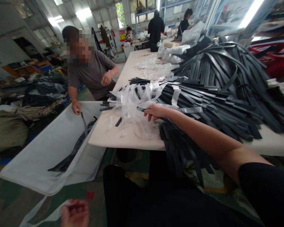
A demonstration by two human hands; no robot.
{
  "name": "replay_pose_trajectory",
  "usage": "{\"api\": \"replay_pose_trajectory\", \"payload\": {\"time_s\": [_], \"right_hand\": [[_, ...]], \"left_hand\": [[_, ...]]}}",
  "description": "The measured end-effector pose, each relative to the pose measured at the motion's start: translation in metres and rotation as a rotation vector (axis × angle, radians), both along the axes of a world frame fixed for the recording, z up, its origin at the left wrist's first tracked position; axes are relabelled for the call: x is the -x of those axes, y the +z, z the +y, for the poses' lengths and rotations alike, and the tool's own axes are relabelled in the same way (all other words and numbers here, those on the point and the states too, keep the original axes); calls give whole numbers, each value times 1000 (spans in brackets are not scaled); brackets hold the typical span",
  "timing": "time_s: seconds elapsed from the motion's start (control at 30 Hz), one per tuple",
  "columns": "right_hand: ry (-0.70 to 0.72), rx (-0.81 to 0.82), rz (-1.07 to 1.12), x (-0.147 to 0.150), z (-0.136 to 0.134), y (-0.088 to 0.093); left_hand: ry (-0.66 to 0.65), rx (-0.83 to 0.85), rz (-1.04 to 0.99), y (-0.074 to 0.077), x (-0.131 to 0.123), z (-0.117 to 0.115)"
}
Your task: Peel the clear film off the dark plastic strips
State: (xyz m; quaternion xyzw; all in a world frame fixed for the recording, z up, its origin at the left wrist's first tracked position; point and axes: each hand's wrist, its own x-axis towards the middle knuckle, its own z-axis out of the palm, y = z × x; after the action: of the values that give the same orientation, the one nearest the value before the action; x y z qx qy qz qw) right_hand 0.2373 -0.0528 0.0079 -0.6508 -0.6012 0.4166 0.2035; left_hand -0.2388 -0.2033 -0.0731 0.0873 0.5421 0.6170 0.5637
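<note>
A large factory workshop, busy with hand work.

A long pale table (132, 72) runs down the hall, heaped with black straps (227, 82) and loose clear plastic wrappers (132, 97). A big white sack (49, 148) lies open at the table's corner with more straps inside. A co-worker (92, 75) sits at the table's side, and other people (155, 28) are at work at the far end. Strip lights (84, 13) hang under a high ceiling, and blue metal racking (203, 9) stands at the back. Bundles of cord and dark material (44, 88) lie piled on the left, beside the green painted floor (80, 192).
</note>
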Motion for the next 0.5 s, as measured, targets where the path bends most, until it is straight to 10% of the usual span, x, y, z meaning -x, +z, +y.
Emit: {"api": "replay_pose_trajectory", "payload": {"time_s": [0.17,0.5], "right_hand": [[95,155,64,-6,-22,24],[415,189,343,57,-131,45]], "left_hand": [[46,23,-191,-28,-54,17],[35,47,-380,13,-112,22]]}}
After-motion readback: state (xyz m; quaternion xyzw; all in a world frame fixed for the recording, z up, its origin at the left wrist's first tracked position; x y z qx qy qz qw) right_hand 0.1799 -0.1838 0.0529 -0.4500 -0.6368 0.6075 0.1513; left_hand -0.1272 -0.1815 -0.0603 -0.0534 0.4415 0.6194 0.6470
